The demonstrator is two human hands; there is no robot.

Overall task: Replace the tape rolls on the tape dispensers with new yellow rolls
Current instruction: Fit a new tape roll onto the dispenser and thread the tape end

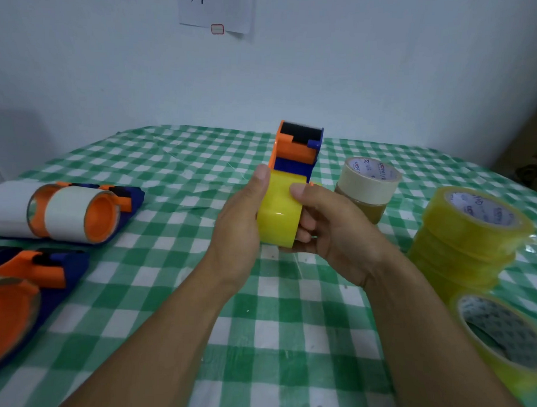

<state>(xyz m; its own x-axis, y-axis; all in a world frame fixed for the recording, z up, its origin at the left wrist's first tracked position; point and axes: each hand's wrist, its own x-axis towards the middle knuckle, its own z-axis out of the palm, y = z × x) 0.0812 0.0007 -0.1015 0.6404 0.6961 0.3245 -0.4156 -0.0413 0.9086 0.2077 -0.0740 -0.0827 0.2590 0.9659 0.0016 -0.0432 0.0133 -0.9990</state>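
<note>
An orange and blue tape dispenser (296, 149) is held up above the table's middle, its cutter end pointing away from me. A yellow tape roll (277, 212) sits on its near end. My left hand (240, 223) grips the roll and dispenser from the left, thumb up along the roll's edge. My right hand (330, 223) holds them from the right, thumb pressed on the roll's top. At the left lie two more dispensers: one with white rolls (69, 211), another at the near left (17, 301). A stack of yellow rolls (470, 240) stands at the right.
A cream roll on a brown roll (366, 185) stands just right of my hands. One more yellow roll (506, 339) lies at the near right. The table has a green and white checked cloth (256, 340). A white wall with a paper sheet (217, 9) is behind.
</note>
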